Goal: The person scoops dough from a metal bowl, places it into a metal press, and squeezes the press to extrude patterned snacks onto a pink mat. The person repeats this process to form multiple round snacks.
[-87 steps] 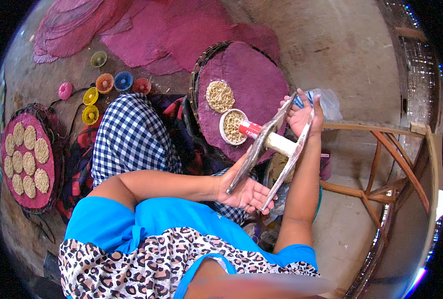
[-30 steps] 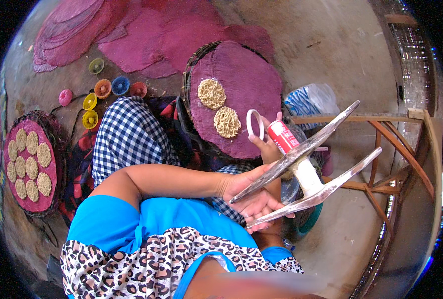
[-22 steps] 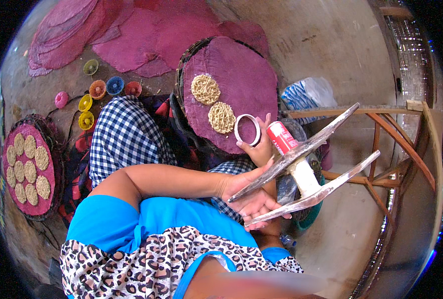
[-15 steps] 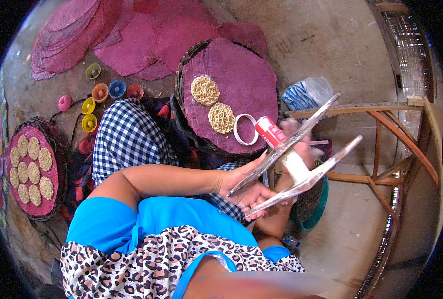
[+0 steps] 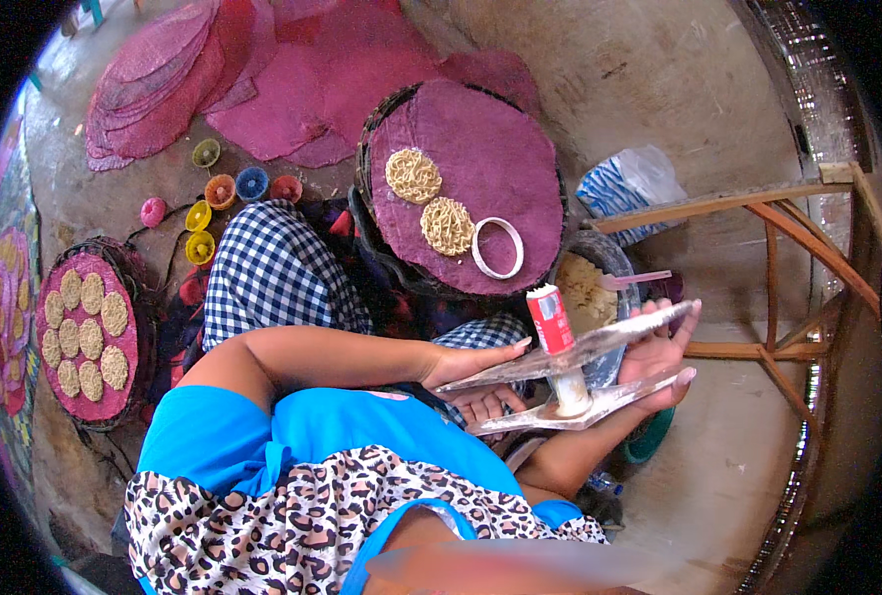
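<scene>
Left hand [image 5: 449, 368], fingers curled between the bars [image 5: 609, 342], thumb atop | tool [image 5: 572, 392] at four o'clock: looks stiff, heavyish, maybe slick; grip both ends | right hand [image 5: 649, 355] spread, bar tips across it | ring [image 5: 519, 248] at eleven, on purple tray [image 5: 490, 144]!

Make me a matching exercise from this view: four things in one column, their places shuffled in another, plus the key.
Things
1. Thin white ring
2. Red cylindrical can
3. Blue-and-white plastic bag
4. Ten pale, round noodle cakes

Places
A. Partly hidden by a bar of the brown wooden frame
B. On the smaller, pink-topped round tray at left
C. Rising from the weathered two-bar tool between left hand and right hand
D. On the large, purple-topped round tray

Pairs: 1-D, 2-C, 3-A, 4-B
</scene>
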### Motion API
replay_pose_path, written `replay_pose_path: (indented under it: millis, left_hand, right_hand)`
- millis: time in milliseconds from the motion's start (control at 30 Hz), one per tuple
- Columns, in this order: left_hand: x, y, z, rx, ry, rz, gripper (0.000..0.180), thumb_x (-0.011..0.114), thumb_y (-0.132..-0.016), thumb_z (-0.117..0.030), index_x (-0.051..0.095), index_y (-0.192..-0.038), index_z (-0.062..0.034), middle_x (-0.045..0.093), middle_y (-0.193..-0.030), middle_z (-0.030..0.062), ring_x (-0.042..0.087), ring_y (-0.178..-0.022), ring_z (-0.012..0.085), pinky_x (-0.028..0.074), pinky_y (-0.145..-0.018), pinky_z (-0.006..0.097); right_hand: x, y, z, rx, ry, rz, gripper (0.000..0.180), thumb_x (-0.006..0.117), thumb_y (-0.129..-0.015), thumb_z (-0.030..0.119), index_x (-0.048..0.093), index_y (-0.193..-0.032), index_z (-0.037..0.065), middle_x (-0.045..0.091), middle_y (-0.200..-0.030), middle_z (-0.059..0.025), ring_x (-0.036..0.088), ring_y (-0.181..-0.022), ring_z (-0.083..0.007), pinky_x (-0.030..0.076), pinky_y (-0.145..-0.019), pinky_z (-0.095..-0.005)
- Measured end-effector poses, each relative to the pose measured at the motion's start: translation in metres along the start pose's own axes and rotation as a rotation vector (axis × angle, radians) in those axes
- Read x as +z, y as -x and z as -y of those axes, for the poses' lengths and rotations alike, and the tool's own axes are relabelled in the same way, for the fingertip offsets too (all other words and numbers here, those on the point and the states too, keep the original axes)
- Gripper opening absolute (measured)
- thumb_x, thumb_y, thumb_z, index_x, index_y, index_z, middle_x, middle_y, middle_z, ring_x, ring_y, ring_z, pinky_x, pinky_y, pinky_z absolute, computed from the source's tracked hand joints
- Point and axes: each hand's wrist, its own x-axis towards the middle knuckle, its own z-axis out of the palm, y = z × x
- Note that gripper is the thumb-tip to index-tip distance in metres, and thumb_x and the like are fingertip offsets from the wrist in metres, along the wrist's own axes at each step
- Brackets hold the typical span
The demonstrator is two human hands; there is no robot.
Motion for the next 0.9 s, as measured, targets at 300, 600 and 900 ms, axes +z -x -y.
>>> replay_pose_path:
  millis: [300, 600, 900]
  left_hand:
    - [-0.012, 0.079, 0.039, 0.682, 0.096, -0.914, 0.038, 0.044, -0.085, -0.022, 0.038, -0.120, -0.0087, 0.057, -0.088, 0.0106, 0.056, -0.082, 0.0226, 0.043, -0.072, 0.033]
    - [0.000, 0.078, 0.004, 0.935, 0.426, -0.666, 0.039, 0.042, -0.074, -0.018, 0.037, -0.111, -0.0082, 0.055, -0.098, 0.0138, 0.055, -0.084, 0.0252, 0.043, -0.079, 0.036]
    - [-0.014, 0.089, 0.007, 1.000, 0.484, -0.584, 0.022, 0.044, -0.073, -0.019, 0.049, -0.093, -0.0097, 0.053, -0.080, 0.0056, 0.055, -0.078, 0.0232, 0.043, -0.074, 0.035]
  right_hand:
    - [-0.003, 0.074, 0.030, -0.159, 0.382, -0.084, 0.086, 0.057, -0.072, 0.032, 0.010, -0.136, 0.000, 0.036, -0.126, -0.0267, 0.041, -0.113, -0.0365, 0.029, -0.098, -0.0485]
    - [-0.013, 0.094, 0.016, -0.215, 0.349, -0.300, 0.086, 0.059, -0.067, 0.029, 0.017, -0.134, -0.003, 0.040, -0.121, -0.0269, 0.043, -0.110, -0.0359, 0.031, -0.097, -0.0463]
    - [-0.027, 0.108, 0.013, -0.232, 0.264, -0.293, 0.087, 0.059, -0.067, 0.028, 0.014, -0.135, -0.002, 0.039, -0.123, -0.0262, 0.042, -0.112, -0.0359, 0.029, -0.098, -0.0470]
